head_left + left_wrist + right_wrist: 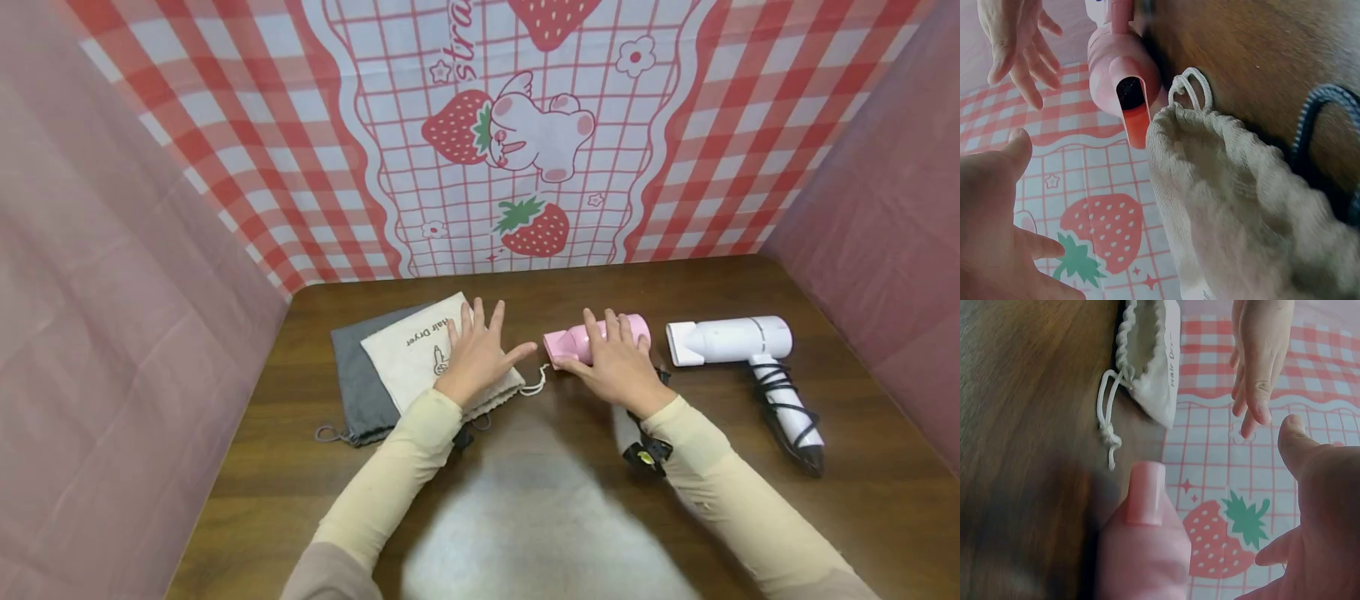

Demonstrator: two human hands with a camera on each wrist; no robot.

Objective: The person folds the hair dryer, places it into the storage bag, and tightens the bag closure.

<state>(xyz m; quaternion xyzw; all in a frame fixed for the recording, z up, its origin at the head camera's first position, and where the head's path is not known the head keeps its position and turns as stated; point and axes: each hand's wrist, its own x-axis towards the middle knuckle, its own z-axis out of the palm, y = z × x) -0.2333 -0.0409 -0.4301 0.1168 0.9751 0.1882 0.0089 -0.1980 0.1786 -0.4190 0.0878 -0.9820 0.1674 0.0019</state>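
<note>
My left hand (476,357) hovers over a cream drawstring bag (397,346) printed "Hair Dryer", its fingers spread and nothing held. The bag lies partly on a dark grey drawstring bag (356,367). Above a pink hair dryer (561,345), my right hand (621,371) is stretched out with fingers apart, hiding much of the dryer's middle. In the right wrist view a gap shows between that hand (1329,512) and the dryer (1144,556). The left wrist view shows the cream bag's gathered mouth (1222,150), with the dryer's nozzle pointing towards it.
A white hair dryer (731,339) lies at the right, its black cord (780,383) wound round the handle. The brown wooden table (300,500) meets a strawberry-print cloth (517,183) at the back. Pink cloth (112,292) hangs at both sides.
</note>
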